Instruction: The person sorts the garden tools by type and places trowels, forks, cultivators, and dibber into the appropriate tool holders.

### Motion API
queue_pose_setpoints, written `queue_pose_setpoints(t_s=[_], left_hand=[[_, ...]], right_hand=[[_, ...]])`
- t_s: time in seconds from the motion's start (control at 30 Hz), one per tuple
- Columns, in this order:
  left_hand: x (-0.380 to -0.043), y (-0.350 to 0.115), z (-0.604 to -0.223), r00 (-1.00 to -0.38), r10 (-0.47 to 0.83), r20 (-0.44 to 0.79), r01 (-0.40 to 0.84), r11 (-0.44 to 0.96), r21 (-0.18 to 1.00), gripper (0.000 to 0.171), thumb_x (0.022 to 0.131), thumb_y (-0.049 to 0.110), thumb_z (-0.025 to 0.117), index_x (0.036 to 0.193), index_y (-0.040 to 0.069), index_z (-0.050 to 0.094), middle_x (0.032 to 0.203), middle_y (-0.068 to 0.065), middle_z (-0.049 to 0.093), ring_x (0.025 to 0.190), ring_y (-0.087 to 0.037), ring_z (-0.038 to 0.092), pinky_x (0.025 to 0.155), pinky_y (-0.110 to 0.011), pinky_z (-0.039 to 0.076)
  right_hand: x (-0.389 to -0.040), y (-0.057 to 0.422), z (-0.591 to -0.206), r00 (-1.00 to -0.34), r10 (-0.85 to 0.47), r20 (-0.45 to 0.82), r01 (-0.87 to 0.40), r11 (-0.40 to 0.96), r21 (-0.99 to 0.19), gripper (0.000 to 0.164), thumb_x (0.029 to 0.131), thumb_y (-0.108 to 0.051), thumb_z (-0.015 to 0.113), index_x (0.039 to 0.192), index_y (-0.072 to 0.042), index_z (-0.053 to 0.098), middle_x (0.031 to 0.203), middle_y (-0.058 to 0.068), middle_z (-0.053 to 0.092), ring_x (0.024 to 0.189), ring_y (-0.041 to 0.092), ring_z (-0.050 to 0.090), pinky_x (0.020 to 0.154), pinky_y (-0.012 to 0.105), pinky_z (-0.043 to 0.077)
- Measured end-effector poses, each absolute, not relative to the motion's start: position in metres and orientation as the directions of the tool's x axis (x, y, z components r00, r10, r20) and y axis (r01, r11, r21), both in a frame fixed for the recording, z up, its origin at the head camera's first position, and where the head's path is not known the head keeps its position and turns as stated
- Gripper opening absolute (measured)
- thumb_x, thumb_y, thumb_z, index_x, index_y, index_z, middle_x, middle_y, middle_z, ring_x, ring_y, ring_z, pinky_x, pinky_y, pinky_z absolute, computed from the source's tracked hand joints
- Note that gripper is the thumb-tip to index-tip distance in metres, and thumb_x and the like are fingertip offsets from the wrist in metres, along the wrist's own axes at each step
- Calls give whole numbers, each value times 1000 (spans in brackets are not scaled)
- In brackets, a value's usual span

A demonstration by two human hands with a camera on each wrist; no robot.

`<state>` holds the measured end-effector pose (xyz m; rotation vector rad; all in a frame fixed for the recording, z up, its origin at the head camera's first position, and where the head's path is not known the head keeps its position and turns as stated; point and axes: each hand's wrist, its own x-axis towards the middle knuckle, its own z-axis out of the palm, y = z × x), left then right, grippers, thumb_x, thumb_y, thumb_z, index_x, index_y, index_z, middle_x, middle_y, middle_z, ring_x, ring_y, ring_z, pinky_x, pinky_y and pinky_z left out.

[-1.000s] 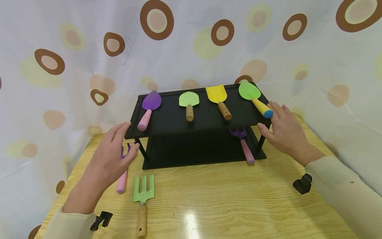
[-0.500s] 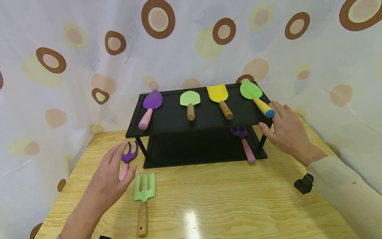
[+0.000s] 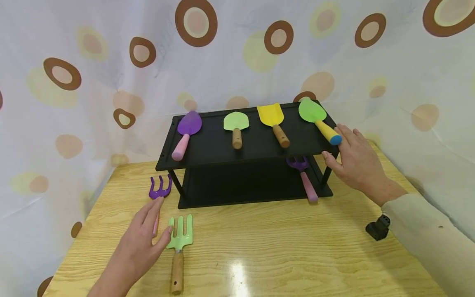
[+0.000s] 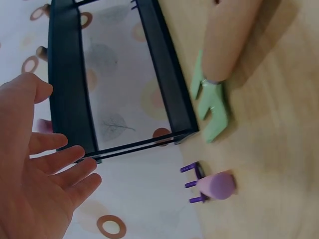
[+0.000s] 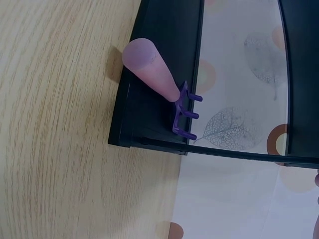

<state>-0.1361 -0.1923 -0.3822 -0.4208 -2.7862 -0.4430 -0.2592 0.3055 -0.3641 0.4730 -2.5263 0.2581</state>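
My left hand hovers low over the table's left side with fingers extended and holds nothing. Beneath and beyond it lies a hand fork with purple tines and a pink handle, partly hidden by the fingers. Just right of the hand is a green hand fork with a wooden handle. My right hand rests at the right front corner of a black two-tier rack, fingers fairly straight beside the handle of a green trowel. In the left wrist view my left hand shows spread, empty fingers.
On the rack's top tier also lie a purple trowel, a pale green scoop and a yellow shovel. Another purple fork with a pink handle sits on the lower tier. Patterned cloth hangs behind.
My left hand has moved from the rack's left front corner down toward the table's front, uncovering the purple fork's tines. The right hand has stayed at its corner.
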Motion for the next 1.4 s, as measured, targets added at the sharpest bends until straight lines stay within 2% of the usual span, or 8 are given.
queue_pose_setpoints(t_s=[0.33, 0.57, 0.73, 0.93, 1.07, 1.2, 1.4], left_hand=[[-119, -192, -412, -934, 220, 282, 299, 913, 277, 67, 82, 30, 62, 139, 9, 32, 136, -12, 39, 123, -28, 39, 95, -49, 41], [-111, -191, -428, -938, 232, 258, 302, 913, 275, 67, 82, 29, 62, 138, 6, 33, 137, -11, 38, 123, -26, 39, 97, -48, 40], [-107, -186, -442, -910, 275, 310, 355, 903, 243, 65, 80, 27, 64, 134, 1, 38, 135, -13, 42, 122, -27, 42, 96, -45, 41], [-104, -181, -455, -913, 300, 276, 358, 914, 191, 70, 77, 31, 66, 133, -1, 39, 137, -14, 42, 126, -32, 37, 98, -46, 36], [-101, -179, -462, -898, 334, 287, 384, 913, 136, 72, 73, 33, 68, 130, -4, 42, 134, -18, 45, 124, -35, 40, 97, -45, 37], [-98, -177, -466, -920, 325, 221, 359, 923, 140, 75, 74, 39, 67, 131, -3, 42, 137, -17, 42, 125, -34, 40, 98, -45, 37], [-99, -174, -468, -956, 294, 6, 290, 937, 194, 86, 76, 51, 60, 136, -4, 32, 143, -20, 31, 131, -37, 30, 104, -48, 32]], right_hand=[[-258, 304, -362, -803, -271, 530, -372, 924, -92, 59, 89, -33, 49, 124, 14, 41, 137, 26, 35, 127, 39, 33, 113, 45, 14], [-259, 305, -363, -799, -275, 535, -376, 923, -87, 59, 88, -34, 50, 124, 13, 42, 136, 25, 36, 126, 38, 34, 112, 47, 17], [-258, 305, -363, -799, -272, 536, -373, 923, -88, 59, 88, -34, 49, 125, 13, 41, 136, 25, 36, 127, 38, 33, 112, 46, 16], [-258, 304, -363, -794, -273, 543, -376, 922, -86, 59, 88, -33, 51, 124, 12, 42, 135, 25, 36, 125, 39, 35, 111, 47, 17], [-258, 304, -363, -791, -272, 548, -378, 921, -89, 59, 87, -33, 51, 124, 12, 42, 135, 26, 37, 124, 39, 35, 111, 47, 18], [-258, 305, -363, -787, -271, 555, -380, 921, -89, 59, 87, -33, 52, 123, 12, 42, 134, 25, 37, 124, 39, 36, 111, 48, 19], [-258, 305, -363, -781, -277, 560, -385, 919, -83, 58, 87, -34, 52, 123, 12, 43, 134, 25, 38, 124, 39, 36, 111, 48, 19]])
